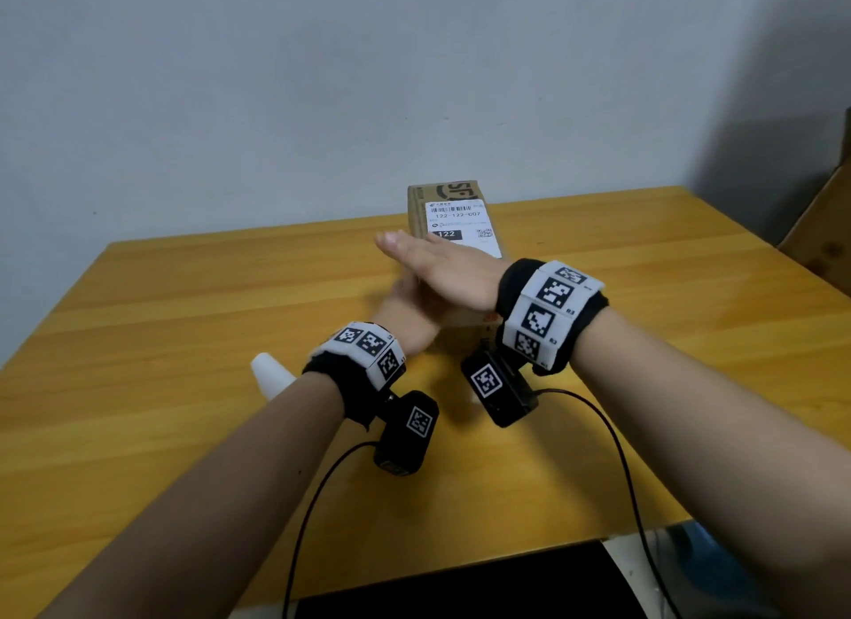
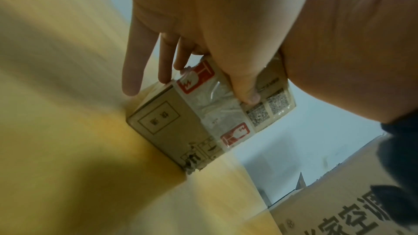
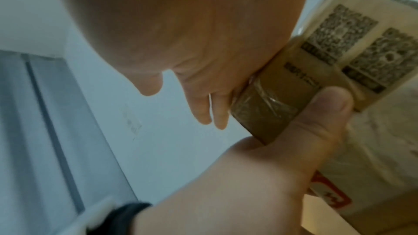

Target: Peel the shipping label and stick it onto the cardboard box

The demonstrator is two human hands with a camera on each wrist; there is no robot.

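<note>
Two forearms fill the head view, and each wrist carries one black camera. One cardboard box (image 1: 460,250) lies on the wooden table (image 1: 184,342), with one shipping label (image 1: 463,225) stuck on its top. Its near part is hidden under the right hand (image 1: 442,268), which lies flat with straight fingers. From the side, the left hand (image 2: 203,33) grips the box, thumb on the end face. One white paper (image 1: 271,374) is partly hidden behind the left wrist.
</note>
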